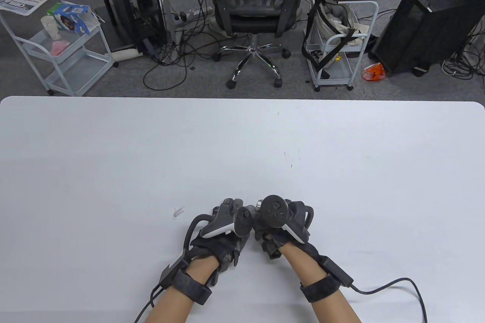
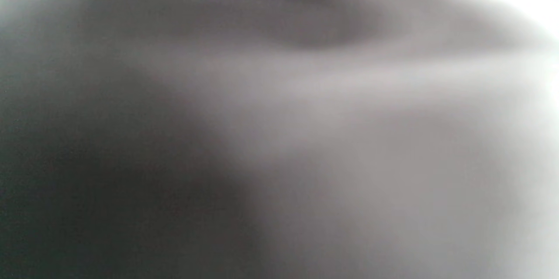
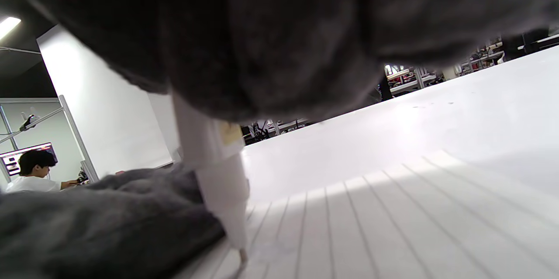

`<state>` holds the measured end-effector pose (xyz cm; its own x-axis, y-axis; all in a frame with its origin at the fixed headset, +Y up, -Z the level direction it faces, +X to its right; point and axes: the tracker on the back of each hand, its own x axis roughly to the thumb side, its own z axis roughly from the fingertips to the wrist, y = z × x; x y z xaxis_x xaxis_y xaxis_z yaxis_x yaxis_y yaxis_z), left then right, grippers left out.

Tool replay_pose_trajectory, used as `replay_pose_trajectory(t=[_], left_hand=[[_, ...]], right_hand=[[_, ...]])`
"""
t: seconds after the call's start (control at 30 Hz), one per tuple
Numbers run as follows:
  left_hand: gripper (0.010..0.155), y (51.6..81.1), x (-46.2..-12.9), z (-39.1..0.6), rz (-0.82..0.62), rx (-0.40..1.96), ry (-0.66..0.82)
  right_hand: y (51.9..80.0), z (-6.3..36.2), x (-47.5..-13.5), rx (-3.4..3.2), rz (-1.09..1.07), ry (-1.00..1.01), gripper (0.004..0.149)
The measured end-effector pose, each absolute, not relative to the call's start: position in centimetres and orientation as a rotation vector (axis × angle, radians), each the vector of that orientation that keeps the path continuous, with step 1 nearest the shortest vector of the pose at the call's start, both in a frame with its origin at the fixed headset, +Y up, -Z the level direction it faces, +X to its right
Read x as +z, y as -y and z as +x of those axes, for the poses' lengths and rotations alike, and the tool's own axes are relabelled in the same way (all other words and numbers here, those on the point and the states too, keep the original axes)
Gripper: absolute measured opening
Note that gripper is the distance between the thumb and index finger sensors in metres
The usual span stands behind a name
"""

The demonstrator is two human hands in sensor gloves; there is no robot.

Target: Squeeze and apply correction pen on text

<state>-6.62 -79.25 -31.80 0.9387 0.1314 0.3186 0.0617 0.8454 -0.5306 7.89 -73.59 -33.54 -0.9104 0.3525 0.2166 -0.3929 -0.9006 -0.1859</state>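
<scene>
My right hand grips a white correction pen, held nearly upright. In the right wrist view its tip touches a sheet of white lined paper. My left hand sits right beside the right hand, and its glove rests on the paper's edge next to the pen. In the table view the hands and trackers hide both pen and paper. No text is legible on the paper. The left wrist view is only a grey blur.
The white table stretches wide on all sides of the hands. A small clear cap lies on it just left of my left hand. A cable trails from my right wrist. An office chair and carts stand beyond the far edge.
</scene>
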Motion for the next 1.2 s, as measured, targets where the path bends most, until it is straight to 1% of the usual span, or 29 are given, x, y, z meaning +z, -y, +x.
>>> replay_pose_trajectory(t=[0.1, 0.37, 0.63, 0.97, 1.2], left_hand=[[0.066, 79.26, -31.81, -6.63, -0.566, 0.038, 0.355], [0.066, 79.3, -31.83, -6.66, -0.566, 0.039, 0.355], [0.066, 79.33, -31.85, -6.66, -0.566, 0.039, 0.355], [0.066, 79.33, -31.85, -6.65, -0.566, 0.039, 0.355], [0.066, 79.32, -31.85, -6.68, -0.567, 0.041, 0.355]], right_hand=[[73.46, 8.22, -33.56, 2.75, 0.244, 0.337, 0.039], [73.78, 7.92, -33.48, 2.691, 0.255, 0.297, 0.04], [73.54, 8.07, -33.45, 2.742, 0.245, 0.339, 0.039], [73.57, 8.35, -33.47, 2.71, 0.229, 0.332, 0.04], [73.86, 7.64, -33.37, 2.709, 0.278, 0.309, 0.04]])
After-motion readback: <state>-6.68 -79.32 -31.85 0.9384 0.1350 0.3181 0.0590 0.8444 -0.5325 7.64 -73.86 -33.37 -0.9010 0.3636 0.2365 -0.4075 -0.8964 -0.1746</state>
